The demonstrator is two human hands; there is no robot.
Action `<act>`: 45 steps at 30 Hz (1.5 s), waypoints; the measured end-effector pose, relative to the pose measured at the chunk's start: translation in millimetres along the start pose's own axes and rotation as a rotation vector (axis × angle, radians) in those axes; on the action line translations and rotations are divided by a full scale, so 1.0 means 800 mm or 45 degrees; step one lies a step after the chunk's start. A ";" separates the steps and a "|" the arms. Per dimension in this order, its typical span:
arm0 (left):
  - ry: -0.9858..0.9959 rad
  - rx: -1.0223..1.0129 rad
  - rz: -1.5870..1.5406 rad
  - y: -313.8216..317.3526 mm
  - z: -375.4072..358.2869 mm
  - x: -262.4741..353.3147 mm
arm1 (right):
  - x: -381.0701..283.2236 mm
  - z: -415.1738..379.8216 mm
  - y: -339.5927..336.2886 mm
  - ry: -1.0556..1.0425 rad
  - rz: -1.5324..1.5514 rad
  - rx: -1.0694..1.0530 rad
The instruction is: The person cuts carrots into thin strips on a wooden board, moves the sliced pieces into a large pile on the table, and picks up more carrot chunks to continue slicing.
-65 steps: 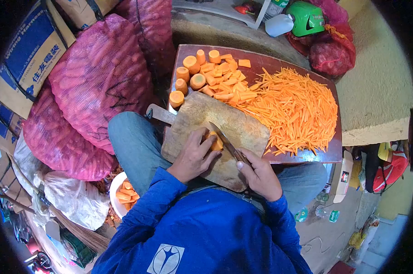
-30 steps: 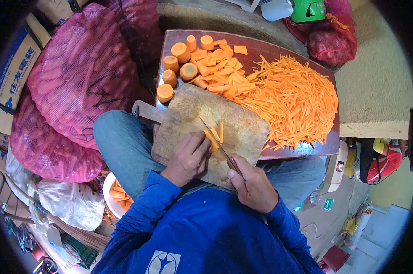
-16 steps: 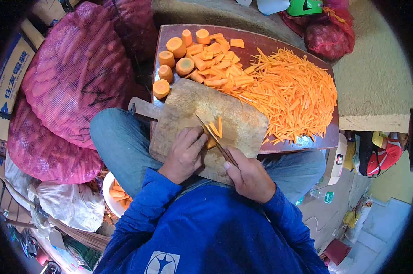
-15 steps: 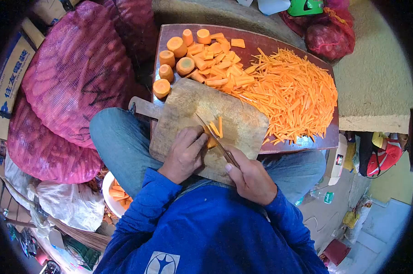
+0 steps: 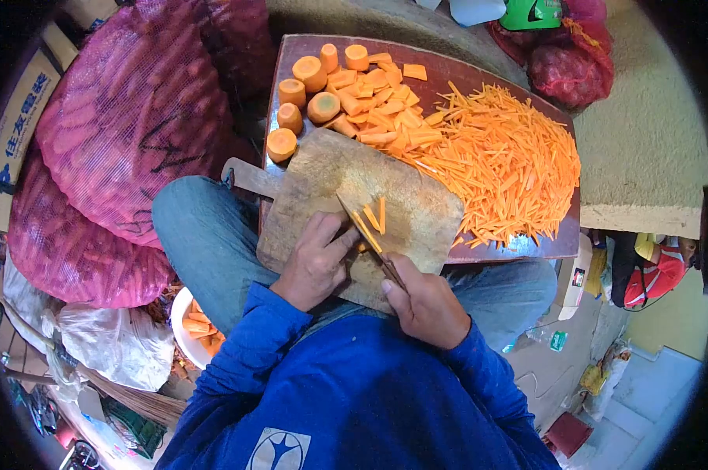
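Note:
My right hand (image 5: 431, 307) grips a knife (image 5: 370, 237) by its handle, with the blade slanting up and left over a worn wooden cutting board (image 5: 307, 168). Curled fingers of my left hand (image 5: 316, 262) press a carrot piece (image 5: 362, 246) against the board beside the blade; most of that piece is hidden. Just right of the blade lie a few cut carrot strips (image 5: 376, 213), one of them along the blade. The board rests at my lap, its handle pointing left, overlapping the near edge of a dark red tabletop (image 5: 479, 66).
A large heap of carrot shreds (image 5: 511, 164) covers the table's right side. Carrot slices (image 5: 389, 110) and thick carrot chunks (image 5: 282, 145) sit at the upper left. Pink mesh sacks (image 5: 135, 133) stand left, above a white bowl (image 5: 183, 333) with carrot pieces.
Another thin carrot strip now lies along the blade's right side. The knife and both hands remain in nearly the same place, and the whole view has shifted slightly.

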State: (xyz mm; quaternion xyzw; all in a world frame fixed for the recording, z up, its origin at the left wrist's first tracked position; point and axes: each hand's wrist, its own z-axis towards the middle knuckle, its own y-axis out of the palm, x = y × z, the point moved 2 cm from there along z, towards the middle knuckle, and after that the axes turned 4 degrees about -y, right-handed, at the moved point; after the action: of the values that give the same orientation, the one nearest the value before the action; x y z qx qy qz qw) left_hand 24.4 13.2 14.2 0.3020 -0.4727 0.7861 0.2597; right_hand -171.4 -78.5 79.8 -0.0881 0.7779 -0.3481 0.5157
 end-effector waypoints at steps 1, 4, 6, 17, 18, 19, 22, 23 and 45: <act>-0.005 -0.022 0.015 -0.001 -0.001 -0.002 | 0.001 -0.001 -0.002 -0.005 0.083 0.011; 0.000 0.002 0.008 0.004 -0.002 -0.007 | -0.006 -0.005 -0.010 -0.061 0.213 0.070; 0.004 0.035 -0.019 0.005 -0.007 -0.005 | -0.015 -0.007 -0.012 -0.028 0.171 0.032; 0.031 0.014 0.025 0.003 -0.003 -0.005 | -0.007 0.004 0.003 0.069 -0.081 -0.018; 0.034 0.023 0.033 0.000 -0.001 -0.006 | -0.009 0.005 -0.003 0.104 0.098 0.002; 0.049 0.014 0.051 -0.003 -0.001 -0.005 | -0.012 0.004 -0.007 0.145 0.279 0.016; 0.061 -0.003 0.056 -0.004 -0.006 -0.004 | -0.028 0.002 -0.022 0.140 0.298 0.021; 0.084 -0.002 0.047 -0.004 -0.004 -0.005 | -0.026 0.000 -0.021 0.163 0.282 -0.026; 0.113 0.027 0.082 0.001 -0.006 -0.010 | -0.018 0.003 -0.006 0.085 0.244 0.090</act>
State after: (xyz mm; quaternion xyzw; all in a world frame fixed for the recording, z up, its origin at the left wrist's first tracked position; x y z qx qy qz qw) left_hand 27.8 16.3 6.2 0.2541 -0.4618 0.8116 0.2518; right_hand -164.0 -75.8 93.0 0.0168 0.7867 -0.3272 0.5232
